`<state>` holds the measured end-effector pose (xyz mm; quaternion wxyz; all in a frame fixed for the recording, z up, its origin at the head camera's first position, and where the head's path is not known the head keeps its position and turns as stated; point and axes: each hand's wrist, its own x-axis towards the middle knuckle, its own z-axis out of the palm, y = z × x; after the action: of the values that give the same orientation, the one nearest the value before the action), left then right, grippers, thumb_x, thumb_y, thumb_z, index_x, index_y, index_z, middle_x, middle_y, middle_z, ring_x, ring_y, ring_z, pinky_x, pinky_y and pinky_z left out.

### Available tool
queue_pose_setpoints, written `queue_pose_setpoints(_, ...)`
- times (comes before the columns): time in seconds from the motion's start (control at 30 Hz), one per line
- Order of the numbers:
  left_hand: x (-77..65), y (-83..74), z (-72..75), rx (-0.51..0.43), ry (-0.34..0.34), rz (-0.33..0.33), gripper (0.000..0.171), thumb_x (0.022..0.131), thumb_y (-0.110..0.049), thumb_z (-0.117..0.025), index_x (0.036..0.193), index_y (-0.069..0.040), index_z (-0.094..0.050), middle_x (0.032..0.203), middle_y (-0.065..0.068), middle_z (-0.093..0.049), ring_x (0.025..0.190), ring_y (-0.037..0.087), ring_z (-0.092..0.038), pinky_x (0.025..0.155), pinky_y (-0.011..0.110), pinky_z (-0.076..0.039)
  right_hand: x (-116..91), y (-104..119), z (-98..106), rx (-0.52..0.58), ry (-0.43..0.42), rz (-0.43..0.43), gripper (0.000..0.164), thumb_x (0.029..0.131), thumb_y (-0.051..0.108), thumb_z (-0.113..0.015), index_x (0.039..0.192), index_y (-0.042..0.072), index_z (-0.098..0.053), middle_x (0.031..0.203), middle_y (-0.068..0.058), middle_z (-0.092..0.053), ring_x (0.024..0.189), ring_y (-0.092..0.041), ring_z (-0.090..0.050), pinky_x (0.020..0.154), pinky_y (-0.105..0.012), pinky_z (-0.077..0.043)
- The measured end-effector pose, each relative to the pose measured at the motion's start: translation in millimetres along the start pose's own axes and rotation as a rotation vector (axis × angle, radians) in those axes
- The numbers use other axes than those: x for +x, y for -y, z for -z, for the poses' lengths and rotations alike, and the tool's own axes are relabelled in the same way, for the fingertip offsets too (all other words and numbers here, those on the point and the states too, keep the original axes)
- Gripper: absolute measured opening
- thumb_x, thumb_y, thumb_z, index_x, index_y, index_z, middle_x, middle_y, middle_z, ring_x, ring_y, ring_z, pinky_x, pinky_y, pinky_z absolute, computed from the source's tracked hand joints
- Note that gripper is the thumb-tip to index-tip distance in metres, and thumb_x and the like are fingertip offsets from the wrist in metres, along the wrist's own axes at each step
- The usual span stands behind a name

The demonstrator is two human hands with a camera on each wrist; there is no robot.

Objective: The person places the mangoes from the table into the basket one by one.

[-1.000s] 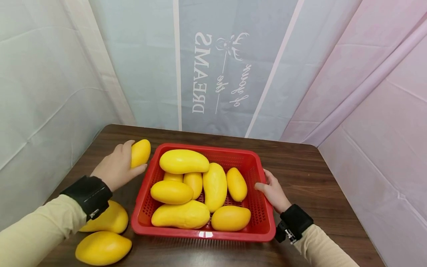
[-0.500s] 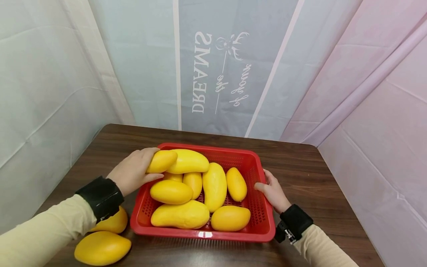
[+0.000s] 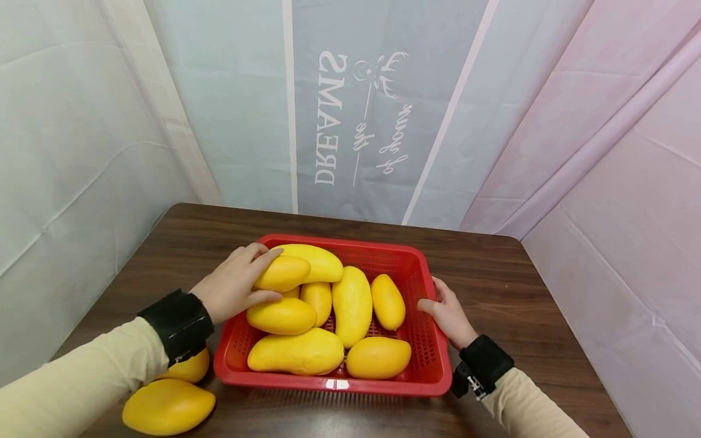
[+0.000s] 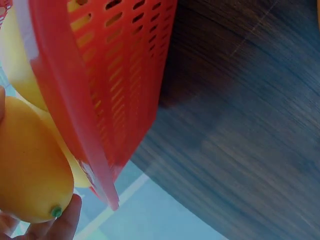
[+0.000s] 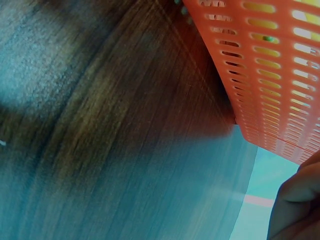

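My left hand [image 3: 237,281] grips a yellow mango [image 3: 283,273] over the left part of a red plastic basket [image 3: 328,384]. Several more mangoes, such as the long pale one [image 3: 298,353] and the small one [image 3: 387,302], lie inside. In the left wrist view the held mango [image 4: 32,160] shows a green stem end, with fingers along its side and tip. My right hand [image 3: 450,313] holds the basket's right rim, its thumb hooked over the inner edge. From the right wrist, only part of that hand [image 5: 297,202] shows beside the slotted basket wall [image 5: 270,75].
Two mangoes rest on the dark wooden table left of the basket: a front one [image 3: 168,407] and another [image 3: 188,367] partly hidden under my left wrist. A cloth backdrop [image 3: 378,121] hangs behind the table [image 3: 493,267], with pale cloth on both sides.
My left hand has carried its mango from left of the basket rightward, in over the rim and above the other mangoes. The right hand and basket stay practically in place.
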<state>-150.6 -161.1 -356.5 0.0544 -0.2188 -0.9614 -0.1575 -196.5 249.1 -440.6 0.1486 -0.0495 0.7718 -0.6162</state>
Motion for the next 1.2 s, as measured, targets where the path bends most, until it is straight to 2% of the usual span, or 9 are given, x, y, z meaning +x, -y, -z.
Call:
queue_pose_setpoints(0.1, 1.2, -1.6, -1.4, -0.007, 0.020, -0.011, 0.075, 0.082, -0.036, -0.079, 0.140, 0.000, -0.049, 0.127, 0.018, -0.054, 0.114, 0.034, -0.051, 0.100, 0.051, -0.048, 0.0, 0.2, 0.1, 0.001, 0.001, -0.001, 0.064, 0.094, 0.002, -0.048, 0.152, 0.002, -0.023, 0.138, -0.032, -0.048, 0.106, -0.035, -0.068, 0.082, -0.047, -0.059)
queue_pose_setpoints(0.23, 3.3, -3.5, -2.3, -0.033, 0.050, 0.026, 0.074, 0.081, -0.038, -0.079, 0.139, -0.002, -0.048, 0.128, 0.016, -0.057, 0.115, 0.032, -0.052, 0.101, 0.050, -0.048, 0.2, 0.7, 0.3, 0.006, 0.006, 0.000, 0.065, 0.094, 0.003, -0.049, 0.153, 0.003, -0.022, 0.139, -0.032, -0.047, 0.106, -0.035, -0.068, 0.082, -0.047, -0.059)
queue_pose_setpoints(0.37, 6.2, -6.6, -2.2, -0.015, 0.048, 0.047, 0.072, 0.081, -0.041, -0.079, 0.136, -0.005, -0.049, 0.121, 0.013, -0.063, 0.107, 0.028, -0.053, 0.094, 0.046, -0.051, 0.2, 1.5, 0.6, 0.009, 0.007, 0.002, 0.065, 0.094, 0.003, -0.049, 0.153, 0.003, -0.022, 0.140, -0.032, -0.047, 0.106, -0.035, -0.068, 0.082, -0.047, -0.059)
queue_pose_setpoints(0.5, 9.9, -11.5, -2.8, 0.019, 0.050, 0.040, 0.069, 0.080, -0.043, -0.078, 0.133, -0.006, -0.052, 0.117, 0.009, -0.065, 0.101, 0.026, -0.052, 0.088, 0.042, -0.051, -0.2, 2.1, 0.6, 0.007, 0.006, -0.002, 0.064, 0.094, 0.003, -0.048, 0.153, 0.003, -0.022, 0.140, -0.031, -0.046, 0.106, -0.034, -0.068, 0.082, -0.047, -0.059)
queue_pose_setpoints(0.67, 13.9, -18.2, -4.2, 0.043, 0.052, 0.010, 0.067, 0.081, -0.043, -0.078, 0.132, -0.005, -0.056, 0.123, 0.012, -0.061, 0.106, 0.029, -0.051, 0.093, 0.044, -0.052, -0.3, 2.0, 0.5, 0.003, 0.004, -0.007, 0.064, 0.094, 0.003, -0.048, 0.153, 0.003, -0.022, 0.140, -0.031, -0.046, 0.107, -0.034, -0.068, 0.083, -0.047, -0.059)
queue_pose_setpoints(0.87, 17.8, -23.8, -2.3, 0.037, 0.085, 0.025, 0.062, 0.082, -0.043, -0.076, 0.131, -0.009, -0.059, 0.118, 0.015, -0.053, 0.105, 0.030, -0.048, 0.086, 0.041, -0.054, -0.5, 1.2, 0.3, -0.002, 0.002, -0.009, 0.065, 0.094, 0.003, -0.048, 0.153, 0.003, -0.021, 0.141, -0.031, -0.045, 0.108, -0.034, -0.067, 0.083, -0.047, -0.059)
queue_pose_setpoints(1.2, 28.0, -30.1, -1.7, 0.061, 0.129, -0.002, 0.067, 0.082, -0.046, -0.075, 0.132, -0.004, -0.058, 0.115, 0.016, -0.058, 0.100, 0.030, -0.052, 0.091, 0.042, -0.051, -1.2, 1.9, 0.2, -0.002, 0.007, -0.005, 0.065, 0.095, 0.003, -0.048, 0.153, 0.003, -0.021, 0.142, -0.031, -0.045, 0.108, -0.036, -0.067, 0.083, -0.047, -0.058)
